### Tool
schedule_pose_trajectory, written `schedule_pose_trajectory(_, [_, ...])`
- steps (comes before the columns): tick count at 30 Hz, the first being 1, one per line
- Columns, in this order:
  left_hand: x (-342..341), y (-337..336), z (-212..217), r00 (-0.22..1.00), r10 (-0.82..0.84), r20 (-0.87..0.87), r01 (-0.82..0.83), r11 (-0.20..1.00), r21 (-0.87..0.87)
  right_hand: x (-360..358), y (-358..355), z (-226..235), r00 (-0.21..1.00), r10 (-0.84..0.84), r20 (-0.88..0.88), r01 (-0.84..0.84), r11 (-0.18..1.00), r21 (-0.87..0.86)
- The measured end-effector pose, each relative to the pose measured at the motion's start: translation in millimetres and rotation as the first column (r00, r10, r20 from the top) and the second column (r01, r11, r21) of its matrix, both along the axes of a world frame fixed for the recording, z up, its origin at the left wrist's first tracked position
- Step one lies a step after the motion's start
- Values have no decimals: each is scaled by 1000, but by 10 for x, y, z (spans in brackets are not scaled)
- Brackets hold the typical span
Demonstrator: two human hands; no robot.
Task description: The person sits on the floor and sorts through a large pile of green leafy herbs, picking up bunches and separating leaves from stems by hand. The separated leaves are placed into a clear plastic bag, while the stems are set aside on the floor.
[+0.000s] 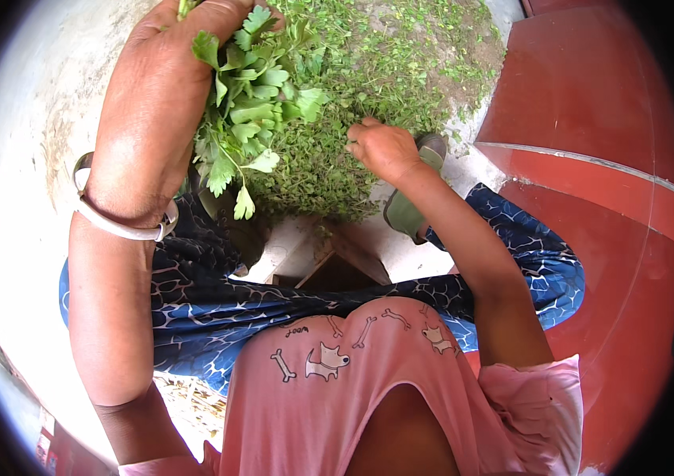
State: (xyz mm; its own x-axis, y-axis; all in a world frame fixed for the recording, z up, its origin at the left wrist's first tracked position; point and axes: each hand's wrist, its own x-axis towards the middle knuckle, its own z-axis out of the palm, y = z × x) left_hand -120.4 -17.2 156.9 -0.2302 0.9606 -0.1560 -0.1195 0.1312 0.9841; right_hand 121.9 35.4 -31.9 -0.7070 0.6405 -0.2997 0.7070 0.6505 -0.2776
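My left hand [166, 67] is raised at the upper left, its fingers wrapped round a bunch of leafy green herbs [250, 107]. The broad, lobed leaves look like celery or parsley and hang down past the wrist; a bit of stem shows above the fist. Lower and to the right, my right hand [387, 149] has its fingers curled together just over a spread pile of small loose green leaves [321, 170]. Whether anything is between those fingertips is hidden. The two hands are apart.
Loose leaves mixed with soil cover the pale floor [51, 103] ahead. Green shoes [407, 214] stand at the pile's near edge, below blue patterned trousers [194, 317]. A small wooden stool [345, 266] shows between my legs. Red panels [583, 103] rise along the right.
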Motion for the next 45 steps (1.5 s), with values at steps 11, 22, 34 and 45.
schedule_pose_trajectory(11, [44, -83, -67, 999, 21, 44, -15, 992, -124, 94, -64, -588, 1000, 0, -15, 2, 983, 182])
schedule_pose_trajectory(22, [0, -72, -106, 995, 26, 97, -14, 992, -127, -97, 435, 298, 739, -665, -103, 321, 483, -814])
schedule_pose_trajectory(34, [83, -75, -385, 980, -126, -155, 82, 962, -260, -367, 276, 983, 569, -748, -343, -74, 368, -927])
schedule_pose_trajectory(45, [184, -105, -482, 912, -274, -305, 223, 956, -192, -541, -2, 1056, 323, -912, -253, -276, 165, -947])
